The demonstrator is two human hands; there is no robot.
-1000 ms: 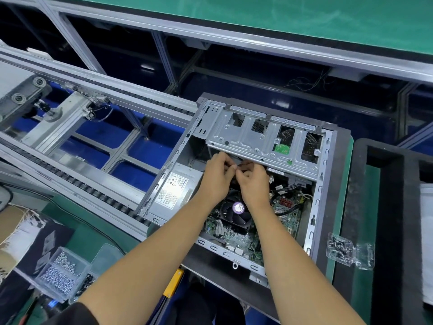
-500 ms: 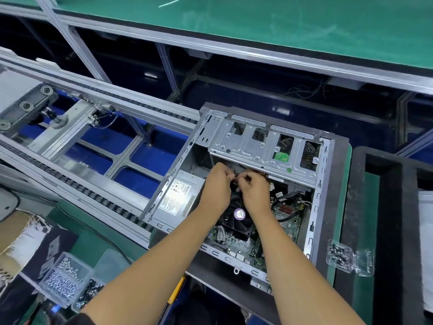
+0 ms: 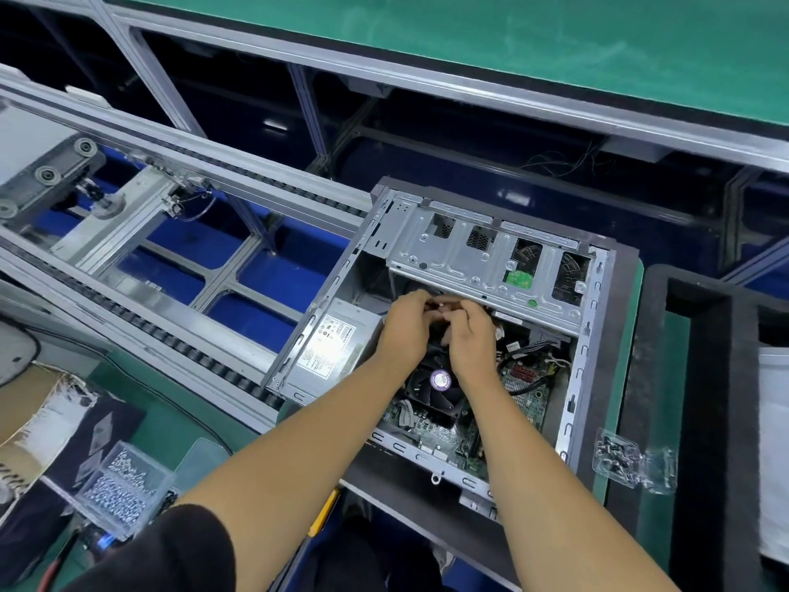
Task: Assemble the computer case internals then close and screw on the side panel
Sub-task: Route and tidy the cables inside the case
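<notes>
Grey steel case (image 3: 593, 301) lies on its side w/ the side panel off, on a dark pad at the bench edge, just right of the conveyor (image 3: 170, 335). Both hands reach in under the drive cage (image 3: 469, 254), above the CPU fan (image 3: 435, 384). Left hand (image 3: 405, 326) and right hand (image 3: 471, 339) meet fingertip to fingertip, fingers curled, pinching sth small and pale between them; too small to tell what it is, maybe a connector. PSU (image 3: 331, 352) sits in the case's left end, label up, just beside the left wrist. Motherboard (image 3: 525, 386) shows right of the fan, w/ black cables over it.

Clear box of screws (image 3: 121, 489) stands bottom left on the green mat, well apart from the case. A small clear bag of screws (image 3: 619, 457) lies on the mat's strip just right of the case, next to a black foam tray (image 3: 717, 420). Black sleeve (image 3: 170, 557) at the bottom edge.
</notes>
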